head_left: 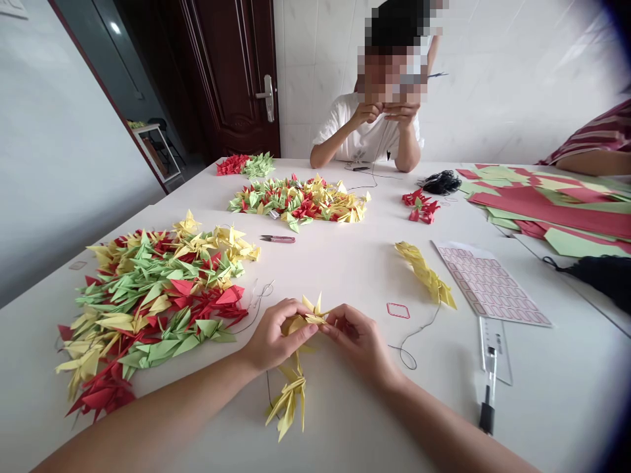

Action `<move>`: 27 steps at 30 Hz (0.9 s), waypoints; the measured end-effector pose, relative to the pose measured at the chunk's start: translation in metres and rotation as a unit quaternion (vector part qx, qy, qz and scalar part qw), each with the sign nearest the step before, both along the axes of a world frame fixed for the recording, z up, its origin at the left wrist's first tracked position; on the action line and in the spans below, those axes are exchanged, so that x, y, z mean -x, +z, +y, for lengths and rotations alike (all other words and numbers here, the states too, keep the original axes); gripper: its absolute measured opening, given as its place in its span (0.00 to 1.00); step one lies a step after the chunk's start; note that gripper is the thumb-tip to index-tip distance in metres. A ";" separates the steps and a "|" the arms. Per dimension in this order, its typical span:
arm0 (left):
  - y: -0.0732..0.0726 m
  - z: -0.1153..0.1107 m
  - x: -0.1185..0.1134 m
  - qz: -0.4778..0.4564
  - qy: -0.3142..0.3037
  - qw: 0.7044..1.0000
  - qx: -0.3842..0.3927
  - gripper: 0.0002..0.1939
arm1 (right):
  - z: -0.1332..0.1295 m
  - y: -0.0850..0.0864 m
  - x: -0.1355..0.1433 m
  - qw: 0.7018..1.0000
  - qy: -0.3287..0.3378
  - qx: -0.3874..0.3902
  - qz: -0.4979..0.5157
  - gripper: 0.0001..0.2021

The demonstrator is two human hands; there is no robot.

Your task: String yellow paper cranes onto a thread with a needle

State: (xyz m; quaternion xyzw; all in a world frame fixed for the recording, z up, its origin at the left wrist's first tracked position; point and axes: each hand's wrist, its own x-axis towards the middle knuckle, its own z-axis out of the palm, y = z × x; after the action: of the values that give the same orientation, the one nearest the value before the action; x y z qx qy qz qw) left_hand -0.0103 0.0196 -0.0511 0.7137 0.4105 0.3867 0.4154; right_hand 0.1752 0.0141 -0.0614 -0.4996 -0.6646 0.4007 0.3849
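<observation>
Near the front middle of the white table, my left hand (283, 334) pinches a yellow folded paper crane (314, 315) between thumb and fingers. The fingertips of my right hand (352, 335) close on the crane's right side. Below my hands more yellow folded cranes (290, 397) hang or lie along a dark thread (269, 391). To the left spreads a big heap of red, green and yellow cranes (158, 289). A strung row of yellow cranes (424, 270) lies to the right, with a loose thread end.
Thread snips (279, 239) lie beyond my left hand. A sticker sheet (493, 282), a pen (488, 401), black thread (599, 276) and coloured paper (557, 203) are at the right. More cranes (300, 200) lie at the back. A person (367, 131) sits opposite, hands raised.
</observation>
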 end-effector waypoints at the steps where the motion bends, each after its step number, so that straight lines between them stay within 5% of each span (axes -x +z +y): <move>1: 0.000 0.000 0.000 0.003 0.001 1.000 -0.006 0.09 | 0.000 0.000 0.000 1.000 0.002 0.005 0.001 0.14; 17: -0.001 0.001 -0.001 -0.018 -0.011 0.999 -0.033 0.09 | -0.004 0.004 -0.001 0.999 -0.013 -0.026 0.032 0.11; 23: 0.001 -0.002 -0.001 -0.013 -0.010 1.000 0.000 0.10 | 0.000 0.002 -0.008 0.991 -0.089 -0.080 0.060 0.08; 27: 0.002 -0.003 0.000 -0.028 -0.008 0.999 0.021 0.12 | -0.001 0.005 -0.010 0.995 0.030 -0.094 -0.004 0.19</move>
State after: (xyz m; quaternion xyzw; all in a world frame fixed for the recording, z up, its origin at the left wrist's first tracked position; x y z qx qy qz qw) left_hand -0.0099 0.0163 -0.0488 0.6972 0.4010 0.3944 0.4444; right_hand 0.1848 0.0133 -0.0563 -0.4431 -0.7152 0.3460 0.4152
